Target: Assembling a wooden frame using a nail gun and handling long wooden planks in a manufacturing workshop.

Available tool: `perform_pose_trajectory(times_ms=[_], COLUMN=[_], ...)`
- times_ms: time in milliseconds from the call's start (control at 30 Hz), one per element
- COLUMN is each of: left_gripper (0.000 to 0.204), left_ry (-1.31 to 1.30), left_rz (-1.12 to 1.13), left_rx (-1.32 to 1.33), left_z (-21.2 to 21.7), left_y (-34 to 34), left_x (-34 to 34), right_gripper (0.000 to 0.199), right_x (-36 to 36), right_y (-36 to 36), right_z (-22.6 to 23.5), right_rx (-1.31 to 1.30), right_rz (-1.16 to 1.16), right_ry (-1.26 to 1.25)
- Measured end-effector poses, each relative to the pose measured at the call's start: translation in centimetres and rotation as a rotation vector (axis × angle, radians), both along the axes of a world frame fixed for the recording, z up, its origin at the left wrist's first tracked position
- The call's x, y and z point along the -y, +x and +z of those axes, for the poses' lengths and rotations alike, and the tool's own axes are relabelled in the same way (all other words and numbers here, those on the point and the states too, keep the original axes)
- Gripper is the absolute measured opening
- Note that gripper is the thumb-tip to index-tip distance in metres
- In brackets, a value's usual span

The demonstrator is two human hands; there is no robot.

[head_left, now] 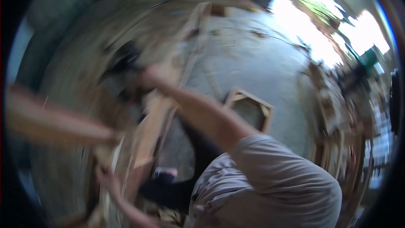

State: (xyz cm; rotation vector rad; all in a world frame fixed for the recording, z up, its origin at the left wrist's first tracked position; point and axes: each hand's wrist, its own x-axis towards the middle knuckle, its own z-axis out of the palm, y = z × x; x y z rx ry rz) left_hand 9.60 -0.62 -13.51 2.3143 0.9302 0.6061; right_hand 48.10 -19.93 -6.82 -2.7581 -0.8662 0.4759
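Workshop: long board (145, 150), wooden frame (267, 120)

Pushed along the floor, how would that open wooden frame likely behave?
The wooden frame would probably stay stiff, as its straight sides meet at corners. It looks light for its size, being open in the middle. Its angular outline suggests sliding over the floor rather than rolling.

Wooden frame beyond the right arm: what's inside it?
Inside the frame a dark, blurred patch shows, probably floor; no separate object can be made out there. The right arm covers its lower left part, so anything there is hidden.
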Motion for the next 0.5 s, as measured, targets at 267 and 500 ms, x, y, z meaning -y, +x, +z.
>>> perform_pose_trajectory(times_ms=[267,500], left_gripper=[0.031,0.031], left_ry=[-0.003,-0.129], left_rz=[-0.112,-0.136], left_rx=[0.09,0.125], left_z=[4.2,4.8], left_y=[1.7,1.2], left_x=[1.3,0.6], right_gripper=[0.058,0.059], right_x=[1.0,0.3], right_y=[2.5,3.7], right_z=[-3.1,-3.9], right_rx=[0.136,0.188], right_rz=[-0.233,-0.178], right_ry=[0.269,0.313])
